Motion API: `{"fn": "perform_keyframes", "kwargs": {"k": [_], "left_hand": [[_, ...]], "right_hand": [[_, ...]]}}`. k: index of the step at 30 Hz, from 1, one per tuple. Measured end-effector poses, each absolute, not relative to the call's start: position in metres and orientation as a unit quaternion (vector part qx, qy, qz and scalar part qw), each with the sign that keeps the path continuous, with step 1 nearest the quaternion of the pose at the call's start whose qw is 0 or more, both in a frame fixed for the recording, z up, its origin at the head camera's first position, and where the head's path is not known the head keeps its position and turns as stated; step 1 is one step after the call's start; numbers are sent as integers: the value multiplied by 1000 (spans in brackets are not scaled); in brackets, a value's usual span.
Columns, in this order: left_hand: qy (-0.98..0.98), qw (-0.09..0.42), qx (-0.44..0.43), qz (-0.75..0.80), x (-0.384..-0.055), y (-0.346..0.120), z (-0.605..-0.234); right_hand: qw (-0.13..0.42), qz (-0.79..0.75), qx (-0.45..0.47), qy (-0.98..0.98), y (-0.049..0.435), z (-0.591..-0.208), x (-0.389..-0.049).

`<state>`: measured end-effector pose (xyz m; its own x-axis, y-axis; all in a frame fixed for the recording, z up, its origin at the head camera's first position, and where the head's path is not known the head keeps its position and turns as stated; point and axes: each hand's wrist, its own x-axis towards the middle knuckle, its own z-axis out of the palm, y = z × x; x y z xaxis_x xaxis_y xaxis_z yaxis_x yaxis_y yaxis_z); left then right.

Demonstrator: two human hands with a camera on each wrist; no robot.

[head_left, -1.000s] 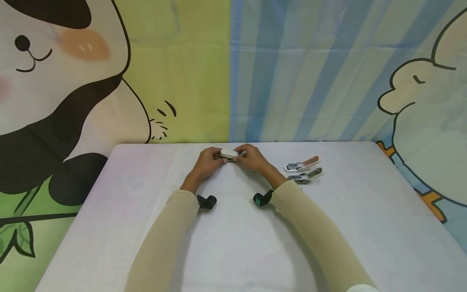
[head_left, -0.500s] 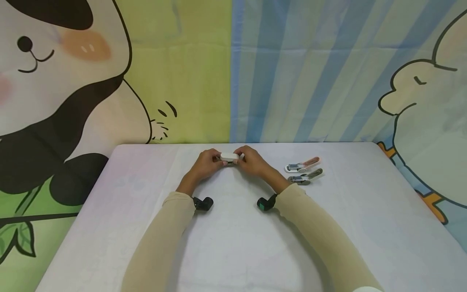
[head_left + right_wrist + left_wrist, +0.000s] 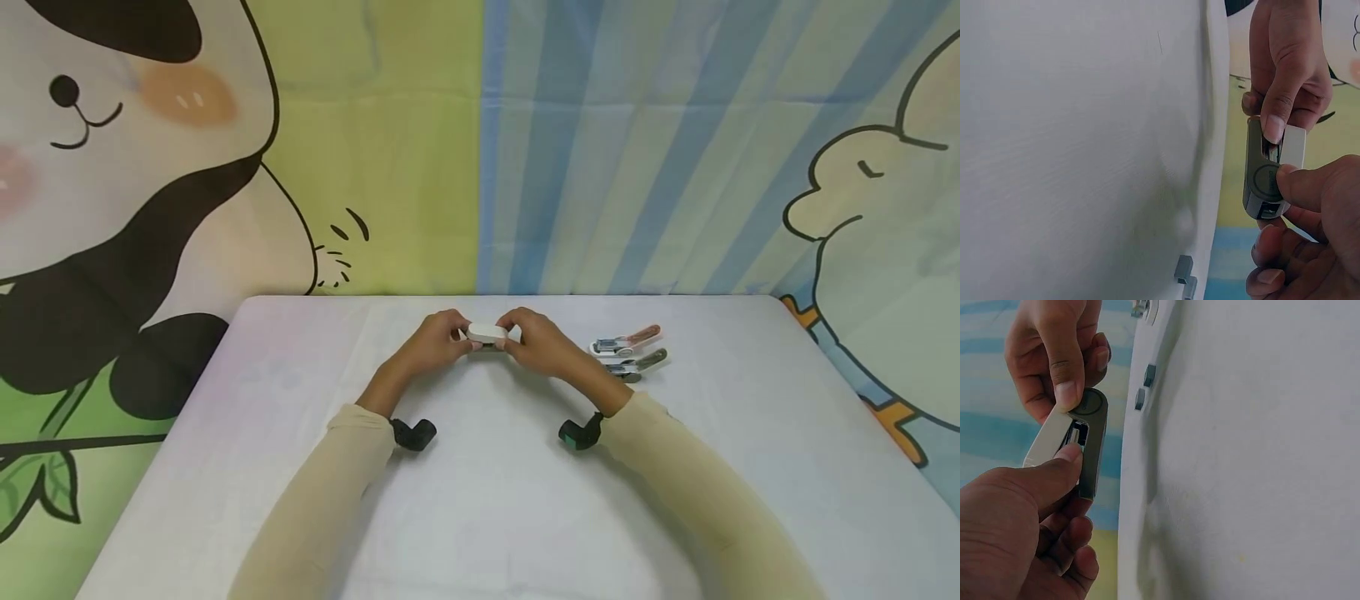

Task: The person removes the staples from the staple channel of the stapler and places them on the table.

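Observation:
Both hands hold a small stapler up at the far side of the white table, with a pale cover and a dark grey-green body. My left hand pinches one end; its thumb lies at the slot in the body where some metal shows. The right hand grips the other end, its thumb beside the round disc on the stapler's side. Fingers behind the stapler are partly hidden. To the right lie two opened staplers, one with a pink handle, one with an olive handle.
Two small grey blocks, like short staple strips, lie on the table near its far edge. The white table ends at a curtain printed with cartoon animals. A black camera sits on each wrist.
Both hands have drawn the stapler slightly nearer and a little to the right, and the wrists have spread apart. The two staplers on the table have stayed put.

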<state>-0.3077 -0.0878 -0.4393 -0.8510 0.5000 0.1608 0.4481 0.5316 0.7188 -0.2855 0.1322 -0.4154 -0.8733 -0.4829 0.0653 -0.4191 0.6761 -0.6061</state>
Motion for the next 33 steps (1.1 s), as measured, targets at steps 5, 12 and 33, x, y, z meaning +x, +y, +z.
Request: {"fn": "perform_keyframes", "kwargs": {"k": [5, 12, 33], "left_hand": [[863, 18, 310, 398, -289, -86, -435], [845, -15, 351, 402, -262, -85, -424], [847, 95, 386, 354, -207, -75, -451]], "right_hand": [[49, -316, -275, 907, 144, -406, -264], [34, -302, -301, 904, 154, -391, -237], [68, -313, -295, 900, 170, -431, -179]]}}
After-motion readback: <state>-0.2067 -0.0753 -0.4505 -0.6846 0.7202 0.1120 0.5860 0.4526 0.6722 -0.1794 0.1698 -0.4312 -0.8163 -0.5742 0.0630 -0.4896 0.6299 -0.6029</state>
